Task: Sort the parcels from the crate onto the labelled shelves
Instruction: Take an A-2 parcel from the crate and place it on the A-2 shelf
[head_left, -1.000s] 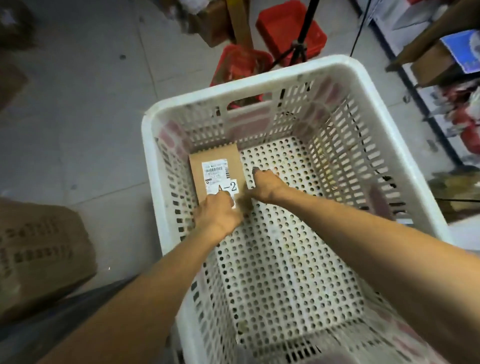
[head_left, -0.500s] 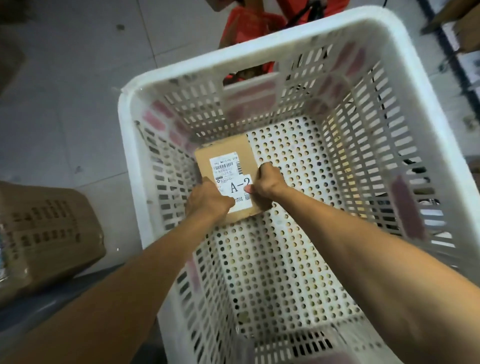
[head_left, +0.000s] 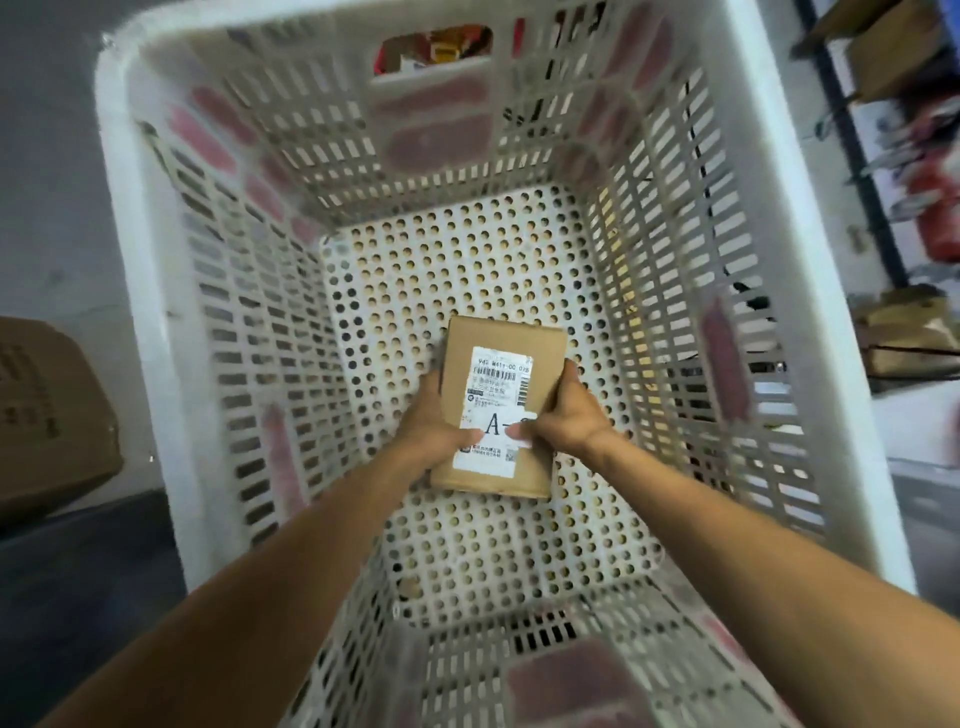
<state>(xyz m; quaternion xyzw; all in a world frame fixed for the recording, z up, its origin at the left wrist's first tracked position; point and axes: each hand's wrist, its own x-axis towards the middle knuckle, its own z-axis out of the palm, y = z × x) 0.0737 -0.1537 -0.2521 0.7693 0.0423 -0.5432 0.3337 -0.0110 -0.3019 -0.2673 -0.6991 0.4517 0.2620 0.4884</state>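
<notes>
Setting: white crate (head_left: 145, 312) on floor (head_left: 47, 182).
Object: parcel (head_left: 501, 345) mid-crate, long axis toward far wall.
Hands: left hand (head_left: 434, 426), right hand (head_left: 571, 415) grasp its long edges.

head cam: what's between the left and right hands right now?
The cardboard parcel: left hand grips its left edge, right hand its right edge, thumbs on the white label. Shows in the head view.
</notes>
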